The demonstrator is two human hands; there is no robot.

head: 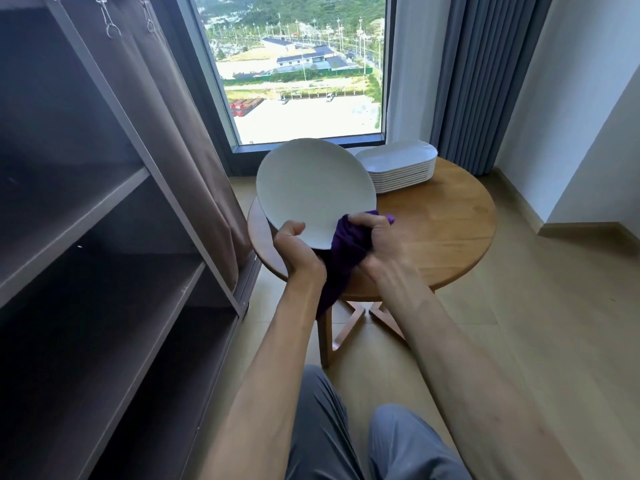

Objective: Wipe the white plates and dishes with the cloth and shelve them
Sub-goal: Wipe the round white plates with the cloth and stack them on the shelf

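Leftmost stands the dark brown open shelf unit [114,209]. Next, my left hand [298,249] pinches the near rim of the round white plate [313,188], tilted above the round wooden table [446,230]. My right hand [372,242] clutches the purple cloth [343,258] against that rim. Far right, the stacked white oblong dishes [398,166] sit on the table. No writing shows.

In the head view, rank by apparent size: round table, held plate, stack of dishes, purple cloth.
1. round table
2. held plate
3. stack of dishes, farther away
4. purple cloth, partly hidden by hands
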